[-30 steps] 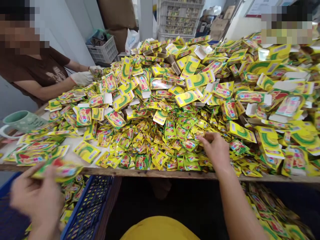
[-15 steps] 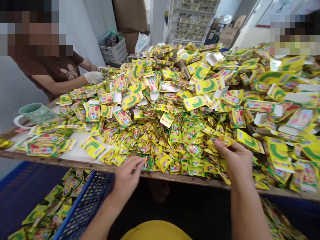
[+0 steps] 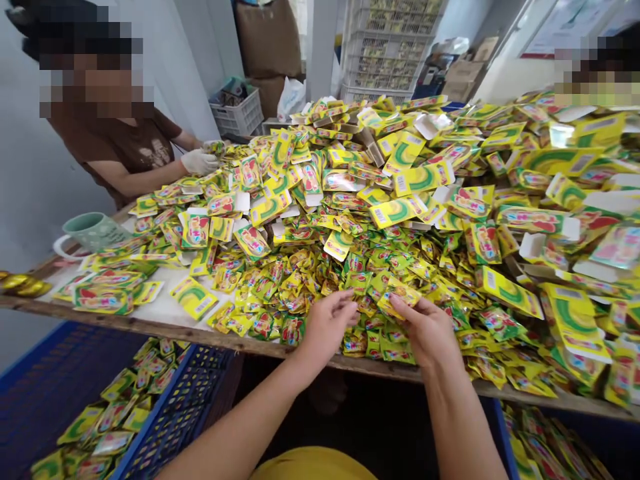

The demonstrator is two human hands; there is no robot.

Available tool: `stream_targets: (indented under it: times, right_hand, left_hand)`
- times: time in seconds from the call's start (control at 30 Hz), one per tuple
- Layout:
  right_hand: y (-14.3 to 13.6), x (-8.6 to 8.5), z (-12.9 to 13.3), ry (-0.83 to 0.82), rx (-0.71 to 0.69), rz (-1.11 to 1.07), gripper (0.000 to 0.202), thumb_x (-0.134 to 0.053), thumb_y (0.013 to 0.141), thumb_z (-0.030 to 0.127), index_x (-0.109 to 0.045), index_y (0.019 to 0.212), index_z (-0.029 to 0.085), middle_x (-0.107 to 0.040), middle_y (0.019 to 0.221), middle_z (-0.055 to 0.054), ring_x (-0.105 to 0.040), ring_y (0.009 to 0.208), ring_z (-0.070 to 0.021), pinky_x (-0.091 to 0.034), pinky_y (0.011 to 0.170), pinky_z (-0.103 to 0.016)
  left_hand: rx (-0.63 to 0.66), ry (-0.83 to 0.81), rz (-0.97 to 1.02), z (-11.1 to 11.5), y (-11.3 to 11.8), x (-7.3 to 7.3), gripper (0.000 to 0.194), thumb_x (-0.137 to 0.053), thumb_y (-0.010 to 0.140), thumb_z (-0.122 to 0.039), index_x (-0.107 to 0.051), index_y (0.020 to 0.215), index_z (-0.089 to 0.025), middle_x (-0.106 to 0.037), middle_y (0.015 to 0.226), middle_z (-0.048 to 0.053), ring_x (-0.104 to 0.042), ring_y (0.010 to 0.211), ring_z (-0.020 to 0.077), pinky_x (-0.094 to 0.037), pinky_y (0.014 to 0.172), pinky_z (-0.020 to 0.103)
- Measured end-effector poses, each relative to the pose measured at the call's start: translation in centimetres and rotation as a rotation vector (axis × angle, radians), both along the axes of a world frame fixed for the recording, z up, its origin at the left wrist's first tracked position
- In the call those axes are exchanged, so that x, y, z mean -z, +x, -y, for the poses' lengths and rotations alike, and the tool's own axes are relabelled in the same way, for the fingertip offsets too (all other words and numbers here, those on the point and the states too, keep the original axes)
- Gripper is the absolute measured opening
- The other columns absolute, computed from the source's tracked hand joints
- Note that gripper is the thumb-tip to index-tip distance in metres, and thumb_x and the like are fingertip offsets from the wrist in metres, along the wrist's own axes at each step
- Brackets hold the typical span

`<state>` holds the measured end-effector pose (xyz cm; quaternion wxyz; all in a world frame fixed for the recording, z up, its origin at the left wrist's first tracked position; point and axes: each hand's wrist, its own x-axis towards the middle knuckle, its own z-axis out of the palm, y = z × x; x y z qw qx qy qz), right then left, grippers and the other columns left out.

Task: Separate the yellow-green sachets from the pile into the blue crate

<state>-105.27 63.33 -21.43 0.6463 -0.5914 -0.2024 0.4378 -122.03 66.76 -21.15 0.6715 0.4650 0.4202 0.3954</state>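
Note:
A small yellow packet is pinched between the thumb and fingers of my right hand, above the near part of the packet heap. Just left of it, my left hand hovers over the table's front edge with its fingers curled close together; whether anything lies between them is hidden. Small yellow and green packets are heaped around both hands. Behind them rises a large pile of flat yellow boxes, some with white flaps open.
A green mug stands at the table's left. Blue crates holding boxes sit below the wooden table edge. A person's gloved hands work at the far left; another person is partly visible far right. White crates are stacked behind.
My left hand has moved right and my right hand, holding the yellow packet, has moved left, so they are now close together. The view has shifted slightly.

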Motion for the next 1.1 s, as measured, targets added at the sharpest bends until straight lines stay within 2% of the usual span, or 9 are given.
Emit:
stream_targets:
  times: [0.2, 0.4, 0.53, 0.63, 0.73, 0.8, 0.97, 1.03, 1.1]
  right_hand:
    - [0.9, 0.2, 1.4, -0.036, -0.079, 0.096, 0.063, -0.089, 0.049, 0.029, -0.06, 0.103, 0.018, -0.074, 0.084, -0.005, -0.069, 0.076, -0.021, -0.055, 0.071, -0.033]
    - [2.2, -0.6, 0.7, 0.0, -0.162, 0.172, 0.067, -0.088, 0.05, 0.033, -0.054, 0.105, 0.018, -0.073, 0.083, -0.006, -0.068, 0.075, -0.0203, -0.054, 0.071, -0.033]
    - [2.5, -1.0, -0.9, -0.033, -0.246, 0.17, 0.065, -0.089, 0.044, 0.036, -0.06, 0.099, 0.015, -0.073, 0.077, -0.005, -0.068, 0.072, -0.022, -0.053, 0.071, -0.035]
    - [2.5, -0.7, -1.1, -0.026, -0.353, 0.269, 0.048, -0.086, 0.051, 0.039, -0.067, 0.088, 0.014, -0.072, 0.087, -0.008, -0.066, 0.08, -0.023, -0.052, 0.076, -0.036]
    - [2.2, -0.2, -0.4, 0.052, -0.328, 0.407, 0.039, -0.08, 0.061, 0.04, -0.068, 0.089, 0.016, -0.071, 0.088, -0.006, -0.063, 0.082, -0.0219, -0.05, 0.076, -0.034]
    - [1.8, 0.3, 0.1, 0.073, -0.32, 0.393, 0.035, -0.077, 0.066, 0.042, -0.065, 0.088, 0.017, -0.069, 0.082, -0.004, -0.061, 0.077, -0.0199, -0.049, 0.071, -0.031]
    - [1.0, 1.5, 0.9, 0.063, -0.257, 0.309, 0.035, -0.074, 0.071, 0.044, -0.056, 0.085, 0.018, -0.063, 0.072, 0.0, -0.055, 0.066, -0.015, -0.043, 0.062, -0.026]
    - [0.9, 1.7, 1.1, 0.083, -0.232, 0.261, 0.035, -0.073, 0.072, 0.044, -0.054, 0.086, 0.019, -0.061, 0.07, 0.002, -0.054, 0.065, -0.0137, -0.042, 0.061, -0.024]
    - [1.0, 1.8, 1.3, 0.1, -0.191, 0.201, 0.036, -0.075, 0.072, 0.043, -0.054, 0.09, 0.02, -0.063, 0.075, 0.002, -0.055, 0.069, -0.0135, -0.043, 0.063, -0.024]
  left_hand:
    - [-0.085, -0.127, 0.153, -1.2, 4.1, 0.5, 0.028, -0.073, 0.066, -0.018, -0.059, 0.09, -0.014, -0.065, 0.074, 0.004, -0.064, 0.067, 0.0158, -0.057, 0.069, 0.033]
    - [-0.159, 0.002, 0.07, -1.4, 5.5, 1.2, 0.053, -0.071, 0.064, -0.007, -0.048, 0.11, -0.017, -0.062, 0.085, 0.003, -0.062, 0.071, 0.0122, -0.052, 0.069, 0.025]
    - [-0.215, 0.141, 0.058, -0.9, 6.2, 1.1, 0.049, -0.063, 0.068, -0.002, -0.049, 0.114, -0.017, -0.061, 0.081, 0.001, -0.061, 0.075, 0.0112, -0.049, 0.075, 0.023]
    - [-0.122, 0.188, 0.086, -0.1, 5.3, 1.2, 0.047, -0.062, 0.071, -0.005, -0.052, 0.115, -0.018, -0.064, 0.084, 0.001, -0.062, 0.078, 0.0121, -0.049, 0.076, 0.024]
    - [0.104, 0.205, 0.02, 0.2, 3.5, 0.9, 0.048, -0.06, 0.071, -0.003, -0.054, 0.116, -0.019, -0.067, 0.083, 0.002, -0.064, 0.079, 0.0148, -0.051, 0.074, 0.025]
    - [0.152, 0.343, -0.122, -0.5, 2.0, 0.2, 0.043, -0.057, 0.076, -0.005, -0.058, 0.116, -0.02, -0.069, 0.088, 0.004, -0.065, 0.083, 0.0167, -0.052, 0.077, 0.028]
    - [-0.129, 1.128, -0.796, -7.7, -1.5, -2.1, 0.048, -0.045, 0.083, -0.001, -0.061, 0.122, -0.024, -0.059, 0.124, 0.012, -0.049, 0.117, 0.0269, -0.038, 0.099, 0.047]
    - [-0.055, 1.289, -0.981, -11.3, -2.1, -2.8, 0.052, -0.05, 0.077, 0.002, -0.063, 0.118, -0.026, -0.052, 0.133, 0.013, -0.042, 0.124, 0.031, -0.035, 0.099, 0.052]
    - [0.006, 1.364, -0.977, -13.5, -2.1, -3.6, 0.04, -0.057, 0.075, 0.0, -0.069, 0.105, -0.025, -0.057, 0.128, 0.011, -0.045, 0.122, 0.031, -0.035, 0.098, 0.052]
